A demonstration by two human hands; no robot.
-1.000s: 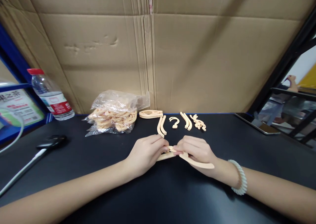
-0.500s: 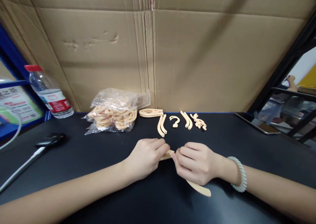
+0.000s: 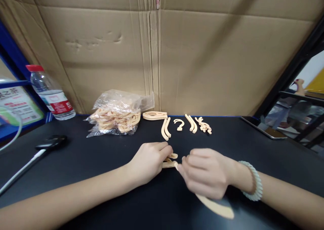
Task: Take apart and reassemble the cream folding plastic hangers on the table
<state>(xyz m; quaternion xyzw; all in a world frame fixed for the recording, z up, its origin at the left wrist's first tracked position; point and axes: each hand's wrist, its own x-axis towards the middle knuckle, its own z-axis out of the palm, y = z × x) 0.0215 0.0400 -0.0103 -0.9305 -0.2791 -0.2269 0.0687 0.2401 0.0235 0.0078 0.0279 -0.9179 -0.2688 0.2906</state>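
My left hand (image 3: 153, 162) is closed on pale wooden pieces (image 3: 170, 164) at the middle of the black table; two ends stick out to the right of its fingers. Close by on the right, my right hand (image 3: 206, 171) grips a curved flat wooden strip (image 3: 217, 207), whose wide end comes out below the palm, slightly blurred. The thumb and finger of that hand are at the tip of the lower piece. How the strip and the pieces join is hidden by the fingers.
Beyond my hands lie a clear bag of wooden pieces (image 3: 118, 117), a stacked wooden piece (image 3: 155, 115), curved strips (image 3: 165, 128) and small hooked parts (image 3: 204, 125). A bottle (image 3: 54, 96) and black plug (image 3: 52, 142) are left; a phone-like slab (image 3: 264, 128) is right. Cardboard (image 3: 215, 61) stands behind.
My right hand has moved slightly right and toward me, swinging the strip's wide end down and right. The pieces in my left hand now show two separate ends. My left hand stays put.
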